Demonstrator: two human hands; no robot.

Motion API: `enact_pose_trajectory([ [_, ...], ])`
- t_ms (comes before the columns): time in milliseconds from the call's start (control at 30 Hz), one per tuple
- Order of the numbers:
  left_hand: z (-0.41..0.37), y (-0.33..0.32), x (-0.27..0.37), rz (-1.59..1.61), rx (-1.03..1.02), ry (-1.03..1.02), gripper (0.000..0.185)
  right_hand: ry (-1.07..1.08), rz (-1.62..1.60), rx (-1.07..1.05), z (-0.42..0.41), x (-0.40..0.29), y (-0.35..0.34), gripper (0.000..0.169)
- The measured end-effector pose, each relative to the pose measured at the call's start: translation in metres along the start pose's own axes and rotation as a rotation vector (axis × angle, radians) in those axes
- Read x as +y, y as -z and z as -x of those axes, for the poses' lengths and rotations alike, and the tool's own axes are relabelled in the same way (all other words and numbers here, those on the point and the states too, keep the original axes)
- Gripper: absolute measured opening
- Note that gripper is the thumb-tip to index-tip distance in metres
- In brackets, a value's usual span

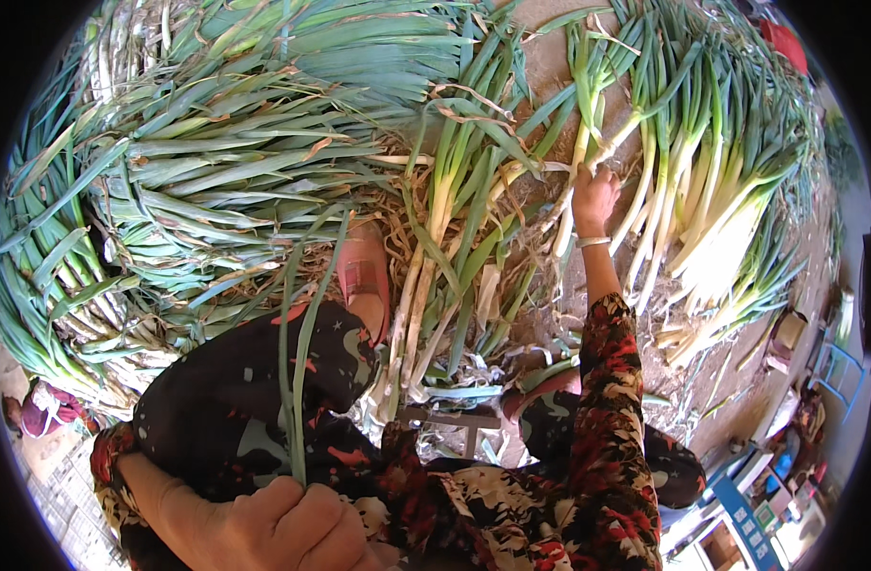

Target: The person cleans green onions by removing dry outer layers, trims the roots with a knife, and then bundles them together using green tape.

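Observation:
My left hand (293,524) is closed around the base of long green leek leaves (301,400), close to my body at the bottom; the leaves stand up over my leg. My right hand (596,196) is stretched out at the right centre, its fingers closed on a leek stalk (620,135), with a pale bracelet at the wrist. Another leek (582,143) stands right beside the fingers. Right of that hand lies a row of cleaned leeks with white stems (714,214). Several leeks with browner stems (421,285) lie between my feet.
A large heap of untrimmed leeks (235,164) fills the upper left. Peeled leaves and roots litter the ground about my pink shoes (363,264). A small stool or bar (453,420) shows below. Another person (46,410) is at the far left. A blue metal frame (835,371) stands far right.

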State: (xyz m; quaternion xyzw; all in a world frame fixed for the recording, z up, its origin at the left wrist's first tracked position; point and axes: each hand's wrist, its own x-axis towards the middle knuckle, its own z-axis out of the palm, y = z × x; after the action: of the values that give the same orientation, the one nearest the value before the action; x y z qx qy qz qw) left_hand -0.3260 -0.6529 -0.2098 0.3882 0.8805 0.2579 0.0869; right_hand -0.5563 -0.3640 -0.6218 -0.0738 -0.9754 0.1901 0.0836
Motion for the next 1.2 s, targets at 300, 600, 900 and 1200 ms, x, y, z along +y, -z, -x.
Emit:
enact_pose_trajectory([
  [300, -0.001, 0.012, -0.029, 0.041, -0.189, 0.074, 0.015, 0.197, -0.286, -0.008, -0.119, -0.113, -0.088, 0.024],
  [600, -0.009, 0.007, -0.035, 0.026, -0.193, 0.202, 0.018, -0.208, -0.94, -0.415, -0.147, -0.122, -0.123, 0.023],
  [900, -0.01, 0.007, -0.014, -0.062, -0.15, 0.147, 0.022, 0.034, -1.672, -0.815, -0.142, -0.137, 0.082, 0.01],
  [1200, -0.035, 0.002, -0.006, -0.037, 0.111, 0.018, 0.036, -0.044, -1.634, -0.948, -0.033, -0.145, 0.213, 0.025],
])
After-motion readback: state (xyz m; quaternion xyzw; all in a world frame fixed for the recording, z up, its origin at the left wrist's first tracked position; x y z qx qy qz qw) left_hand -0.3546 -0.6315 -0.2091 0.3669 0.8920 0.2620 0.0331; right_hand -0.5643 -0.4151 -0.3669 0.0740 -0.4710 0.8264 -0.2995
